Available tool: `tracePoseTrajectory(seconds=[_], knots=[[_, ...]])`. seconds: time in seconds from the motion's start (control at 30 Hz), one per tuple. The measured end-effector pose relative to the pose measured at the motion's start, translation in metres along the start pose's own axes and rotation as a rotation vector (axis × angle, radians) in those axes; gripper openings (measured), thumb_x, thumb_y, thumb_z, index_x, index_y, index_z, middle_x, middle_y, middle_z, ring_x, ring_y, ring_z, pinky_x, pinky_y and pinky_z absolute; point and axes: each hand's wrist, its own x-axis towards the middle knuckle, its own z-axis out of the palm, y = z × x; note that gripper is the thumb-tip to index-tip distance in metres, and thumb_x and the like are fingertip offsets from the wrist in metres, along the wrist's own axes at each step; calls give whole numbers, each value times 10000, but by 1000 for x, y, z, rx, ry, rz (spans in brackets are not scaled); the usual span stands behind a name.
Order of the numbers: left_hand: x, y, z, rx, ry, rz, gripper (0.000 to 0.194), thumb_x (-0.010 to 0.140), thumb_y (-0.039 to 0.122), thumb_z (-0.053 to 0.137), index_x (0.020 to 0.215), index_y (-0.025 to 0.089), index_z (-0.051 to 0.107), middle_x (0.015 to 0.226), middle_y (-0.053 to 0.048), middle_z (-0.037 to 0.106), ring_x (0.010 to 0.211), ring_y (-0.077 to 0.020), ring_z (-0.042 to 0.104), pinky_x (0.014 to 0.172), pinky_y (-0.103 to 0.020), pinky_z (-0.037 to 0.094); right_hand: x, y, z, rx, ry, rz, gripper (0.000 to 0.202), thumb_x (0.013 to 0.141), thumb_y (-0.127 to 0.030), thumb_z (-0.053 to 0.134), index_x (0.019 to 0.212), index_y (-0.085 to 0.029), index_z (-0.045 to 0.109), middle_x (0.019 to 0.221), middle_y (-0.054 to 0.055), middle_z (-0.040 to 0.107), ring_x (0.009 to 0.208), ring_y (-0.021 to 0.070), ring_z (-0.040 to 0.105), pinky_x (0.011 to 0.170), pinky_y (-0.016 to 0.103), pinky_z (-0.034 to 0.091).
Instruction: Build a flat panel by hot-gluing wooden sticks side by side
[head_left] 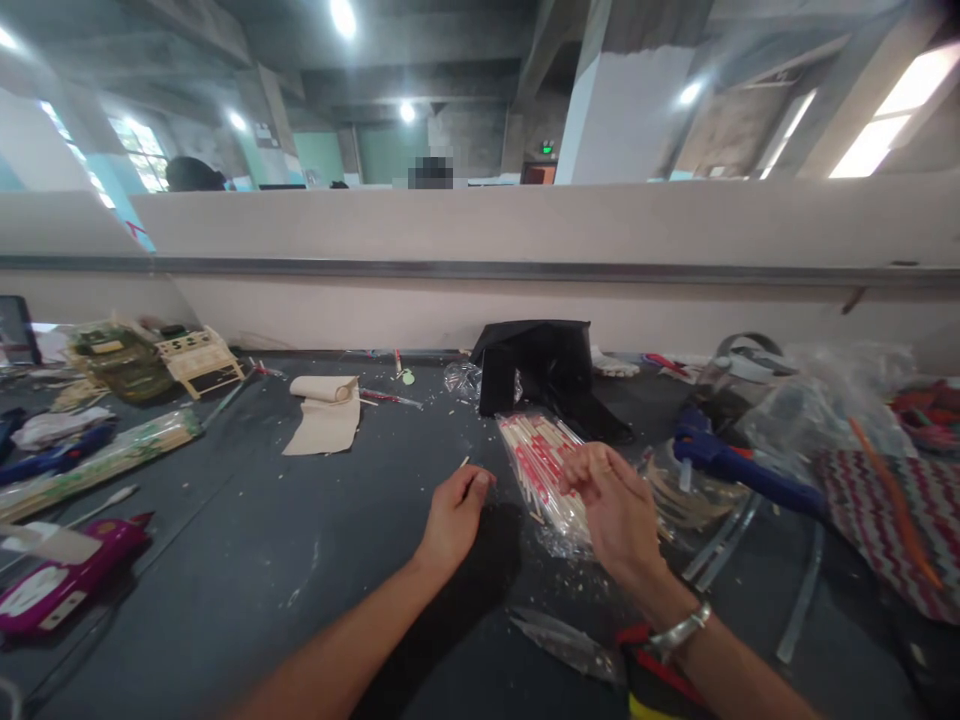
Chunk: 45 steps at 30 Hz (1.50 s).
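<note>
My left hand [456,508] is closed above the middle of the dark table, the thumb pressed on the fingers. A tiny pale stick end [465,462] shows at its top, with most of it hidden. Over the right side of a clear bag of wooden sticks with red wrapping [536,455], my right hand [609,492] is raised with its fingers curled together. What that hand holds, if anything, is too small to make out. A metal bracelet [681,632] circles the right wrist. The two hands are apart.
Pliers [570,645] lie near the front edge. To the right are a blue glue gun [709,450], glue sticks and plastic bags. A black folded piece [536,355] stands behind. Leftward are rolled tan cloth [326,415], a magenta tool [82,570] and a small wooden model [201,358].
</note>
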Motion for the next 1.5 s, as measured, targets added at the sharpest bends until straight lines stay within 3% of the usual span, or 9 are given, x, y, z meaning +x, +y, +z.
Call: tracePoseTrajectory(seconds=[0.17,0.33,0.47,0.57,0.93,1.03,1.13,1.27,1.5], knots=[[0,6,1,-256,-26,-57,286,843,437,513,697,190,520,536,49,441,528,-109,407,560,-237,342,5,5,1,63,38,94,436,887,-419,497,550,-220,304,532,-60,286,488,109,311,461,242,328],[6,15,-6,-635,-98,-131,277,861,412,472,690,201,420,659,21,510,646,-120,514,759,-320,453,-1,13,1,-148,-61,63,332,879,-431,527,649,-191,529,590,-30,472,547,111,423,527,242,364],[10,25,-17,-1128,-194,-216,369,896,328,470,581,196,331,476,67,316,463,-80,347,592,-243,417,-6,15,2,-330,-195,51,240,858,-408,564,809,-183,631,665,-9,575,558,120,494,538,248,401],[10,33,-22,-1250,-221,-218,419,913,307,452,551,200,271,439,73,208,422,-81,250,476,-215,319,-9,11,4,-402,-242,-13,195,826,-374,609,833,-189,672,742,22,644,630,148,564,583,267,447],[11,30,-20,-1145,-181,-220,444,908,396,450,537,194,313,439,66,239,419,-85,275,486,-233,332,-18,2,10,-457,-350,-162,151,786,-291,673,681,-200,615,687,-2,624,642,141,573,607,272,450],[9,27,-20,-1153,-201,-191,382,897,434,453,612,179,469,507,42,400,478,-89,397,540,-243,395,-18,2,9,-447,-347,-153,180,792,-296,668,665,-196,587,671,-10,599,625,132,547,597,264,432],[8,27,-20,-1129,-205,-185,360,892,474,432,878,161,610,878,-57,635,729,-145,591,669,-287,475,-17,2,6,-410,-335,-154,212,818,-316,634,657,-192,574,650,-16,563,616,126,515,590,258,412],[7,31,-20,-1114,-180,-170,415,891,474,430,1167,196,570,1315,-97,521,1212,-262,483,914,-385,456,-15,5,3,-330,-275,-72,258,853,-381,578,679,-190,590,626,-15,539,579,121,483,555,249,398],[-2,40,-15,-1044,-325,-194,483,882,526,400,1297,292,479,1456,-52,380,1289,-307,396,831,-443,514,-5,17,4,-207,-118,185,345,793,-510,602,816,-175,682,621,8,586,515,132,499,460,245,403]])
